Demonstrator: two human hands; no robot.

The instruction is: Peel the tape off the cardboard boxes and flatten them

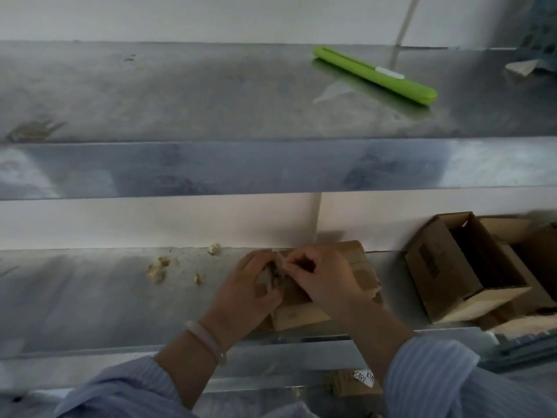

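Tabletop: grey steel tabletop [90, 297] — carries both boxes.
Spare box: open brown cardboard box [428, 267], at right.
Task box: small brown cardboard box [301, 318], under both hands.
Left grip: left hand [253, 285] clasps its left edge.
Right grip: right hand [322, 279] pinches tape strip [273, 276] — blurred.

A dull, scuffed stainless-steel surface [90, 297] runs the full width of the view, backed by a plain white wall [150, 221]. Above it, a long steel shelf [180, 95] with a folded front lip [211, 167] reflects soft, cool light in blurred patches. The wall continues behind the shelf, crossed by a pale vertical strip [405, 19].
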